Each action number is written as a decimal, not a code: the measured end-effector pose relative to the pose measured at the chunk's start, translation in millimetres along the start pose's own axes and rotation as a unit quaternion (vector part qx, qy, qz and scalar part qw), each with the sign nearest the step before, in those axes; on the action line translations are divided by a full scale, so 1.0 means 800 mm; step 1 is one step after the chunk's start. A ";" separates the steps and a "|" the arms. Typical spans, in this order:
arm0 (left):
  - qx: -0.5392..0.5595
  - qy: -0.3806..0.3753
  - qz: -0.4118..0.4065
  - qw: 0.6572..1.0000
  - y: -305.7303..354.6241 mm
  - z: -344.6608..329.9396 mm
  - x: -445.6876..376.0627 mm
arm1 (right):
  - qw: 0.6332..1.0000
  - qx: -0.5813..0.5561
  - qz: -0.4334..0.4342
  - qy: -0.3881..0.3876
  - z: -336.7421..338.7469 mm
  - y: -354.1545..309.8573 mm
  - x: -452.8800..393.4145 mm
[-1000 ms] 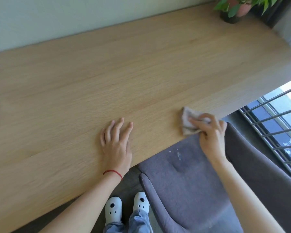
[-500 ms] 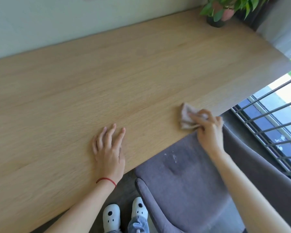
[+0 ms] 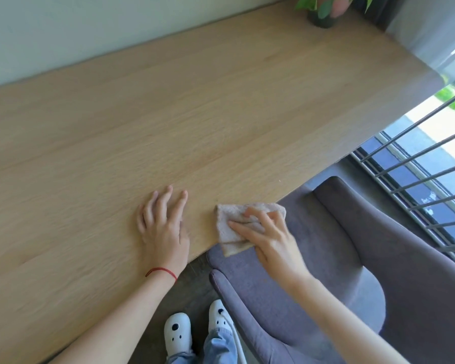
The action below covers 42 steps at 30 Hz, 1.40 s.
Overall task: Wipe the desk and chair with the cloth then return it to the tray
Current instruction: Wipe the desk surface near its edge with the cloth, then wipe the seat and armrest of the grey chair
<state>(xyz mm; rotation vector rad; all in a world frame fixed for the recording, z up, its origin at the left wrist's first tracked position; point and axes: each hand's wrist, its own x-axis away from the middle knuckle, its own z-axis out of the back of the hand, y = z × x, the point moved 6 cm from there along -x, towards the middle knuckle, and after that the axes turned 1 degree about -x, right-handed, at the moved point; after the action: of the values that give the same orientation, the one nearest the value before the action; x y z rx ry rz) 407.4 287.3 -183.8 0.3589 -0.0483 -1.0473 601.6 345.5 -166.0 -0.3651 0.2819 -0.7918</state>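
A small beige cloth [image 3: 229, 232] lies on the front edge of the light wooden desk [image 3: 168, 114], part of it hanging over the edge. My right hand [image 3: 267, 236] presses flat on the cloth with its fingers spread. Just left of it, my left hand [image 3: 164, 227] rests palm down on the bare desk, holding nothing, a red string around its wrist. The grey upholstered chair [image 3: 339, 258] stands below and right of the desk edge, under my right arm. No tray is in view.
A potted plant [image 3: 323, 11] stands at the desk's far right corner by the wall. A metal railing [image 3: 418, 166] and a window run along the right side. My white shoes [image 3: 177, 334] stand on the dark floor between desk and chair.
My right hand has slid the cloth leftward along the desk's front edge, close to my left hand. The left hand has stayed flat on the desk.
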 end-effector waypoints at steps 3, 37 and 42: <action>0.000 -0.002 0.001 1.000 -0.001 -0.002 0.000 | 0.986 -0.036 -0.137 0.089 0.038 0.066 -0.006; 0.005 -0.115 0.004 0.993 0.083 -0.171 0.212 | 0.753 -0.519 -0.402 0.040 -0.168 0.252 0.119; 0.047 -0.144 0.162 0.975 0.062 -0.245 0.237 | 0.803 -0.379 -0.430 0.165 -0.179 0.302 0.147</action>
<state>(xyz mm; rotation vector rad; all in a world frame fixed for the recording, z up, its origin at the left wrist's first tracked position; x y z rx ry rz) 585.1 199.7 -377.2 0.2708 -0.4049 -0.7663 780.2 385.1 -409.6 -1.1702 0.8000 -1.6455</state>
